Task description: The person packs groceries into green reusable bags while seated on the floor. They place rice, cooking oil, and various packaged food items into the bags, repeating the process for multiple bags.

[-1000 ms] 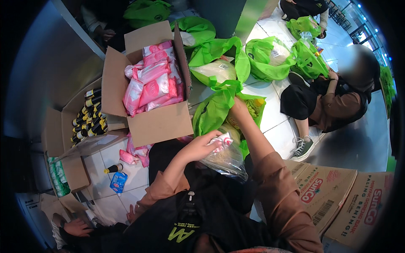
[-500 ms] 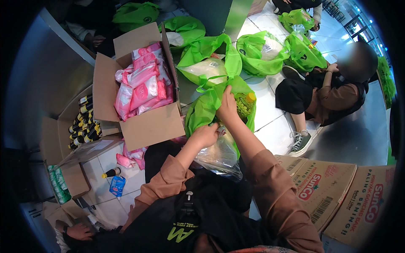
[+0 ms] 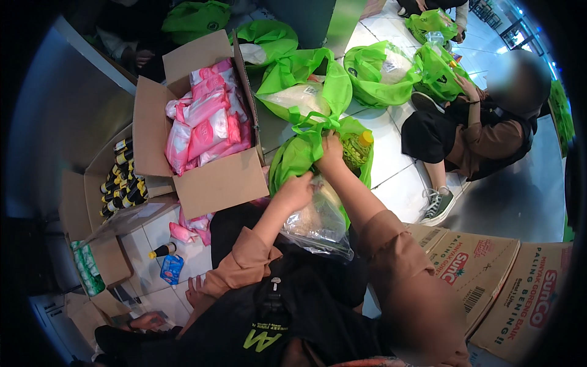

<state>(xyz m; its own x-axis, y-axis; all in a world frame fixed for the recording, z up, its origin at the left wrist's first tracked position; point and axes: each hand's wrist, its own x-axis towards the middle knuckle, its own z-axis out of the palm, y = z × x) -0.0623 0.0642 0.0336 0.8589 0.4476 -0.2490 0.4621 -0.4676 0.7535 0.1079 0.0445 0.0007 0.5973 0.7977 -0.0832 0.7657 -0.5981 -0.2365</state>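
Note:
A bright green carrier bag (image 3: 287,160) stands on the floor just ahead of me. My right hand (image 3: 331,151) is closed on its gathered green cloth near the top, some fingertips hidden. Closer to me, my left hand (image 3: 295,192) is closed at the bag's near left edge, by a clear plastic bag (image 3: 318,223) with pale contents that bulges out toward my lap. Exactly how the left fingers grip is partly hidden. Inside the green bag's right side sit a yellow-capped bottle (image 3: 365,139) and a green packet (image 3: 353,154).
An open carton (image 3: 211,186) of pink-and-white packs stands left; beyond it is a carton of dark bottles (image 3: 122,183). Filled green bags (image 3: 382,73) line the far side. A seated person (image 3: 489,134) is at right, near brown cartons (image 3: 477,263). Another person's hand (image 3: 148,320) shows lower left.
My right hand still grips the bag, whose top cloth is now gathered more toward the middle. The seated person's arm now reaches to a green bag. The lower-left person's hand has moved right.

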